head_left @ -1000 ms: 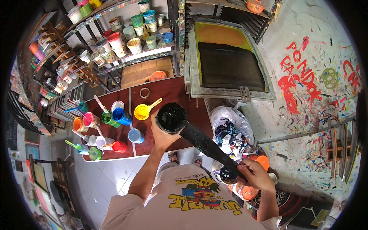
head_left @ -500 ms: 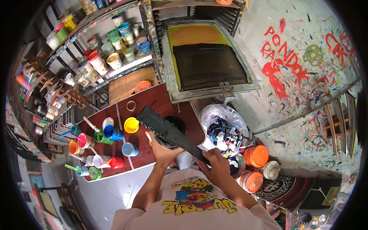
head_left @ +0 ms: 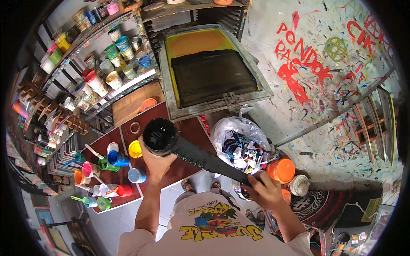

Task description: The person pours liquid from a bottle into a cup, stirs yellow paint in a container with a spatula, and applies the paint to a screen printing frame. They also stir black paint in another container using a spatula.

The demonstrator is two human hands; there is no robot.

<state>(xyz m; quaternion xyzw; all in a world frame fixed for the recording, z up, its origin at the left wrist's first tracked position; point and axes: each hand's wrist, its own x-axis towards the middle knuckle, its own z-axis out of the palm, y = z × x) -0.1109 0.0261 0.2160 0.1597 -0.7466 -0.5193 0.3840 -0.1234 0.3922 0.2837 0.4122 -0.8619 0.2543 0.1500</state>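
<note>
My left hand (head_left: 157, 164) is wrapped round a tub of black ink (head_left: 159, 135), whose open mouth faces up and shows glossy black ink inside. My right hand (head_left: 264, 190) grips one end of a long squeegee (head_left: 209, 161) coated in black ink. The squeegee slants up to the left, and its far end meets the tub's right rim; whether it touches I cannot tell. Beyond both hands stands a screen-printing frame (head_left: 198, 112), its mesh dark with black ink over the lower part and yellow-orange at the top.
A dark red table (head_left: 183, 164) carries several paint cups, among them a yellow cup (head_left: 135, 149) and a blue cup (head_left: 118, 158). Right of it sits a clear plastic bag of rags (head_left: 242, 147), near an orange-lidded bucket (head_left: 281, 170). Paint-pot shelves (head_left: 141, 77) stand at the left.
My hands have moved apart, the left with the tub leftward and the right with the squeegee rightward. The squeegee no longer lies across the tub, so its mouth shows. The whole view has shifted slightly.
</note>
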